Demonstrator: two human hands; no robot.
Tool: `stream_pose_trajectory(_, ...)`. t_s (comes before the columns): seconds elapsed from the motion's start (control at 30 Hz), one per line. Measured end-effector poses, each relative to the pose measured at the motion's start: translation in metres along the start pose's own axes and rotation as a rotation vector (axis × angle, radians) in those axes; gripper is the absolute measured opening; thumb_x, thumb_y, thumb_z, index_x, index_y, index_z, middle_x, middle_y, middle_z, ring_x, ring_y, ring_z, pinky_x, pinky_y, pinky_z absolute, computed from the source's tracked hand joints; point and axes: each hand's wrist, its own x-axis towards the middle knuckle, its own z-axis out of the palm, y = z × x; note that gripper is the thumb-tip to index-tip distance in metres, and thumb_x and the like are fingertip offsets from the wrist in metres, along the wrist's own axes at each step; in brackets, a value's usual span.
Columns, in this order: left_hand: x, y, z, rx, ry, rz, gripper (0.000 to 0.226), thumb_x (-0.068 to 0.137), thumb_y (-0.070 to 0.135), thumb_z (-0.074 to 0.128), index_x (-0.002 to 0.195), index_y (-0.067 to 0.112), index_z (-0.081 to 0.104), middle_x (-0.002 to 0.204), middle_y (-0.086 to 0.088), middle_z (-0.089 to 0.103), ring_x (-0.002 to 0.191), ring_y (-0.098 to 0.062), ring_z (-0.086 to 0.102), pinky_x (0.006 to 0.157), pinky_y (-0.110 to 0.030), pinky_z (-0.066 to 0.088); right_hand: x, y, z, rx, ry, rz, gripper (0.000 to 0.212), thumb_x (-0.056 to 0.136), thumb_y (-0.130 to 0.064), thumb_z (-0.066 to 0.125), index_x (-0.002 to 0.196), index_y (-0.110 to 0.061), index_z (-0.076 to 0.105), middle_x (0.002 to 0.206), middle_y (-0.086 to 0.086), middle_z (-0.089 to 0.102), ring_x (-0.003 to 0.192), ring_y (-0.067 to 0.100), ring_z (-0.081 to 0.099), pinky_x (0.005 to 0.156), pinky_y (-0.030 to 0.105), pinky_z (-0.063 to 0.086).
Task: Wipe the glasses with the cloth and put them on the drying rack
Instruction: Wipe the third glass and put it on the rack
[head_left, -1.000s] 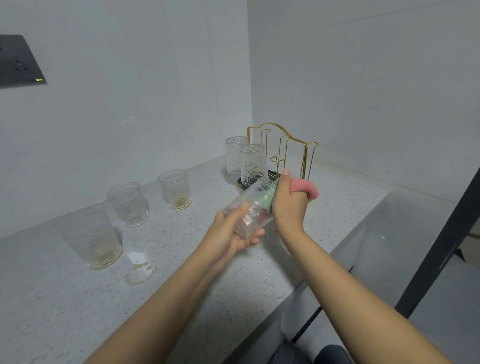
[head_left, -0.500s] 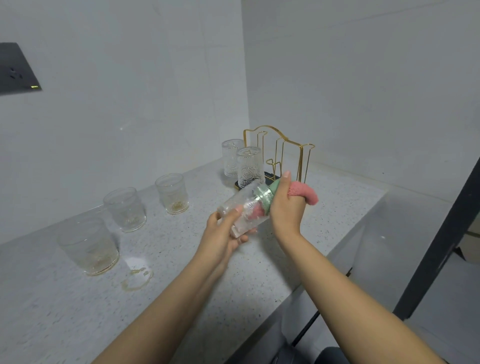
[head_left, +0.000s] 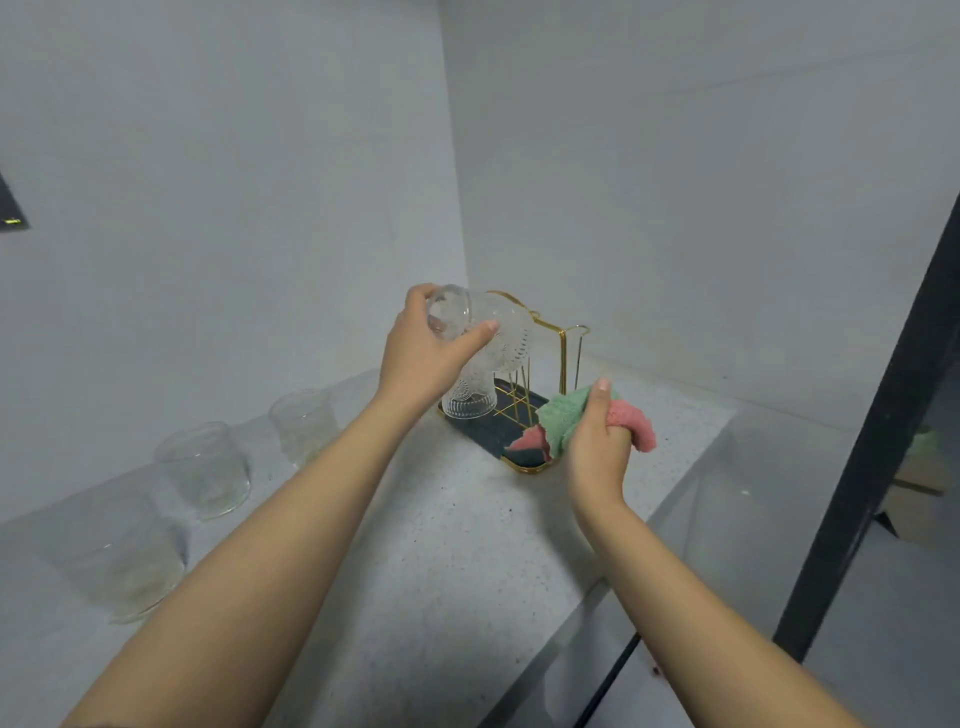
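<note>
Left hand (head_left: 423, 358) grips glass (head_left: 470, 322) by base, tipped, over drying rack (head_left: 524, 410). Right hand (head_left: 597, 441) clutches cloth (head_left: 563, 423) (clear of glass). Risk: rim knocks racked glass (head_left: 467, 397) or gold wire; wet base slips from fingers onto bench (head_left: 441, 545).

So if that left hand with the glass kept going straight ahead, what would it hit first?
Probably the gold drying rack: the left hand holds the glass tilted right in front of its wire top. Depth is hard to judge, so the gap is unclear.
</note>
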Motion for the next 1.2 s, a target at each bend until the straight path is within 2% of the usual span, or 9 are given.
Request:
stream_pose_trajectory(0.17, 0.025, -0.002, 0.035, 0.238, -0.158, 0.067, 0.078, 0.074, 0.053, 0.074, 0.142, 0.025, 0.047, 0.135, -0.013, 0.054, 0.126, -0.027, 0.05, 0.101, -0.036, 0.043, 0.012, 0.008, -0.007, -0.045, -0.018, 0.033, 0.047, 0.099, -0.037, 0.033, 0.087, 0.0, 0.058, 0.077, 0.013, 0.063, 0.068, 0.013, 0.06, 0.052, 0.011, 0.043)
stream_pose_trajectory(0.3, 0.029, -0.016, 0.058, 0.253, -0.239, 0.006, 0.084, 0.074, 0.057, 0.073, 0.145, 0.023, 0.045, 0.144, -0.013, 0.05, 0.136, -0.026, 0.043, 0.109, -0.041, 0.04, 0.023, 0.02, -0.008, -0.063, -0.061, 0.069, 0.049, 0.097, -0.043, 0.033, 0.081, -0.005, 0.059, 0.085, 0.022, 0.067, 0.083, 0.028, 0.065, 0.077, 0.036, 0.051)
stream_pose_trajectory(0.5, 0.027, -0.03, 0.078, 0.251, -0.297, -0.02, 0.083, 0.078, 0.051, 0.074, 0.147, 0.017, 0.043, 0.152, -0.007, 0.044, 0.142, -0.024, 0.038, 0.113, -0.039, 0.035, 0.035, 0.033, -0.017, -0.072, -0.18, 0.136, 0.063, 0.097, -0.048, 0.026, 0.067, -0.008, 0.065, 0.066, 0.023, 0.069, 0.08, 0.032, 0.068, 0.087, 0.044, 0.05)
stream_pose_trajectory(0.67, 0.028, -0.033, 0.081, 0.28, -0.319, -0.025, 0.08, 0.08, 0.053, 0.072, 0.147, 0.018, 0.044, 0.152, -0.011, 0.043, 0.143, -0.027, 0.034, 0.115, -0.041, 0.031, 0.037, 0.034, -0.018, -0.112, -0.24, 0.18, 0.06, 0.098, -0.048, 0.026, 0.074, -0.007, 0.064, 0.072, 0.028, 0.068, 0.08, 0.035, 0.068, 0.088, 0.043, 0.051)
stream_pose_trajectory(0.77, 0.027, -0.032, 0.079, 0.3, -0.328, -0.028, 0.079, 0.08, 0.054, 0.071, 0.146, 0.019, 0.044, 0.152, -0.009, 0.044, 0.143, -0.027, 0.034, 0.116, -0.043, 0.031, 0.038, 0.037, -0.018, -0.144, -0.227, 0.194, 0.055, 0.096, -0.05, 0.03, 0.077, -0.013, 0.065, 0.079, 0.02, 0.071, 0.084, 0.028, 0.069, 0.091, 0.043, 0.049)
stream_pose_trajectory(0.87, 0.027, -0.016, 0.082, 0.467, -0.278, -0.045, 0.077, 0.082, 0.066, 0.06, 0.144, 0.022, 0.046, 0.151, -0.01, 0.042, 0.143, -0.03, 0.03, 0.114, -0.045, 0.026, 0.038, 0.037, -0.018, -0.16, -0.26, 0.222, 0.06, 0.094, -0.054, 0.027, 0.09, -0.008, 0.066, 0.076, 0.021, 0.071, 0.084, 0.027, 0.069, 0.091, 0.042, 0.049)
stream_pose_trajectory(1.0, 0.041, 0.016, 0.1, 0.521, -0.103, -0.043, 0.067, 0.088, 0.063, 0.052, 0.133, 0.013, 0.048, 0.133, -0.012, 0.057, 0.13, -0.033, 0.045, 0.106, -0.044, 0.026, 0.043, 0.035, -0.024, -0.133, -0.258, 0.219, 0.062, 0.097, -0.049, 0.028, 0.083, -0.002, 0.067, 0.074, 0.023, 0.07, 0.078, 0.026, 0.069, 0.081, 0.032, 0.051)
stream_pose_trajectory(1.1, 0.053, 0.028, 0.12, 0.478, -0.074, -0.131, 0.075, 0.089, 0.061, 0.052, 0.134, 0.002, 0.035, 0.125, -0.014, 0.063, 0.123, -0.036, 0.053, 0.102, -0.044, 0.031, 0.046, 0.035, -0.03, -0.129, -0.234, 0.203, 0.055, 0.099, -0.043, 0.03, 0.085, -0.004, 0.065, 0.076, 0.016, 0.069, 0.075, 0.016, 0.065, 0.068, 0.022, 0.046)
stream_pose_trajectory(1.2, 0.055, 0.033, 0.137, 0.529, -0.064, -0.156, 0.081, 0.089, 0.054, 0.057, 0.137, -0.004, 0.028, 0.121, -0.012, 0.065, 0.118, -0.033, 0.057, 0.1, -0.041, 0.034, 0.052, 0.034, -0.032, -0.123, -0.233, 0.2, 0.057, 0.099, -0.043, 0.03, 0.082, -0.002, 0.067, 0.076, 0.02, 0.07, 0.074, 0.016, 0.065, 0.067, 0.02, 0.047)
